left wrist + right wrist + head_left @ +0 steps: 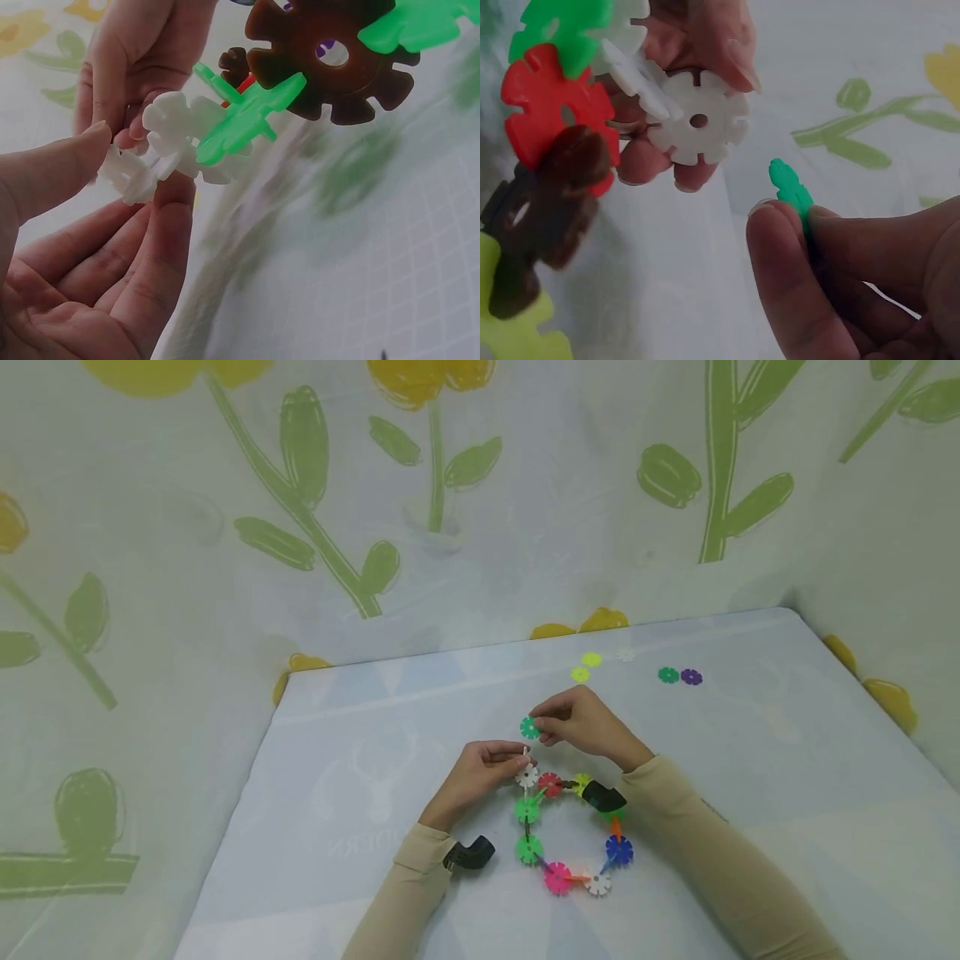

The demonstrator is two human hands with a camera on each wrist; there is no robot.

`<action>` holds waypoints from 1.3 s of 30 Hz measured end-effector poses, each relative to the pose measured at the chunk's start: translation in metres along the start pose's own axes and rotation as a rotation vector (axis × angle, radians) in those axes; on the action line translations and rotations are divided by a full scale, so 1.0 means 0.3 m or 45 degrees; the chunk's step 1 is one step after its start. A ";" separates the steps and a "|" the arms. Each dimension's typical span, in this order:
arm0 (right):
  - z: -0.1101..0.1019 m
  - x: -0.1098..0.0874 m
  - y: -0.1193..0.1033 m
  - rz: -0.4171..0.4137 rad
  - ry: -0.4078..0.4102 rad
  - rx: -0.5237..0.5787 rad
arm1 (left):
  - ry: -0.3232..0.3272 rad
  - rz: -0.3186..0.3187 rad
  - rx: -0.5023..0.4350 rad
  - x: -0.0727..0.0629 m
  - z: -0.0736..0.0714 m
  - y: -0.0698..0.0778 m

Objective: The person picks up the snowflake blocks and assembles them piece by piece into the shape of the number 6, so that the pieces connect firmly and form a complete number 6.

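Note:
My left hand (480,770) pinches a white notched plastic disc (718,129) between thumb and fingers. That disc slots into further white discs (527,776) at the top left of a ring of interlocked discs. Around the ring run green (528,850), pink (557,878), blue (619,851), red (550,784) and brown (341,82) discs, among others. Just beyond, my right hand (585,727) pinches a loose green disc (529,727) by its edge, seen nearly edge-on in the right wrist view. A gap shows there between it and the white disc.
Toward the back of the table (337,793) lie two yellow discs (592,659), a white disc (626,655), a green disc (668,675) and a purple disc (692,677). Flower-patterned fabric (525,552) rises behind the table's far edge.

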State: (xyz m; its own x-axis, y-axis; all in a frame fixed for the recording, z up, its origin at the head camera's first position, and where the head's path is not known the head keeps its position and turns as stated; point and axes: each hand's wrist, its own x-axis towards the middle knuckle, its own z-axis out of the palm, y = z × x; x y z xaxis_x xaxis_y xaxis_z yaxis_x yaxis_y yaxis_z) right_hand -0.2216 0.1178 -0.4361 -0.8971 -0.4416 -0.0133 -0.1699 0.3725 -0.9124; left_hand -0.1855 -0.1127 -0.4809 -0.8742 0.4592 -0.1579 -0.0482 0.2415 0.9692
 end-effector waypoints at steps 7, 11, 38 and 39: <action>0.027 0.004 -0.001 -0.032 -0.028 -0.048 | -0.008 0.015 -0.042 -0.002 0.000 -0.003; 0.037 0.003 -0.003 -0.083 -0.049 -0.068 | -0.029 0.030 -0.101 0.001 -0.002 -0.008; 0.033 0.008 0.007 -0.113 -0.187 -0.103 | -0.039 0.067 -0.079 0.009 -0.002 -0.004; 0.033 0.008 0.008 -0.113 -0.189 -0.095 | -0.040 0.067 -0.078 0.009 -0.002 -0.004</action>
State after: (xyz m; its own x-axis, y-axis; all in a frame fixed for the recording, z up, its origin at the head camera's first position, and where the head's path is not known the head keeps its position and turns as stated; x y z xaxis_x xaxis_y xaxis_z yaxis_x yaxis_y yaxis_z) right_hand -0.2200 0.1096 -0.4425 -0.8082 -0.5889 0.0005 -0.2804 0.3840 -0.8797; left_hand -0.1882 -0.1123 -0.4825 -0.8607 0.4968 -0.1116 -0.0333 0.1638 0.9859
